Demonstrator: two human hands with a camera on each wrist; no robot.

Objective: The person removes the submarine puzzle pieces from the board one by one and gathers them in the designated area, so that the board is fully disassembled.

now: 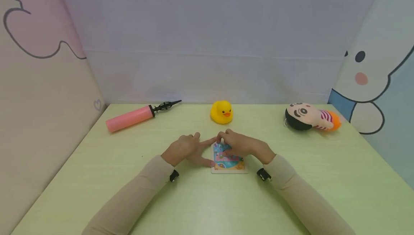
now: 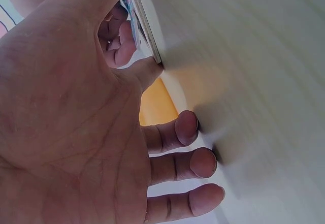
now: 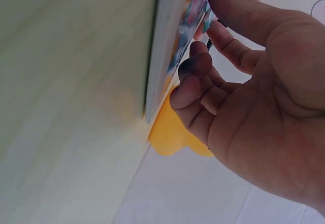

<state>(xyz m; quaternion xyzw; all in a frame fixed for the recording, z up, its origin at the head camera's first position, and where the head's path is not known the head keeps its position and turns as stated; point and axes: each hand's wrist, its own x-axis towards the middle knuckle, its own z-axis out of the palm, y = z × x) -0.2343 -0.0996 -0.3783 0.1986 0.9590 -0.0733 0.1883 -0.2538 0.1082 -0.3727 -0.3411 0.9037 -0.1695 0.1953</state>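
Observation:
A small picture puzzle board [image 1: 230, 172] with a pale rim and a colourful sea-like picture lies mid-table. My left hand [image 1: 191, 148] rests along its left side, thumb and index finger spread straight against the edge; in the left wrist view the other fingers [image 2: 203, 163] touch the tabletop. Over the board's upper part, my right hand [image 1: 240, 144] curls its index finger and thumb about a blue puzzle piece [image 1: 218, 148] at the upper left. The right wrist view shows the thumb [image 3: 238, 10] on the picture. My right hand covers part of the picture.
Behind the board sits a yellow rubber duck [image 1: 222, 113]. A pink hand pump [image 1: 130, 118] with a black nozzle lies at the back left. At the back right lies a stuffed doll [image 1: 310, 117]. A white cloth [image 1: 207, 41] hangs behind the table [image 1: 207, 206].

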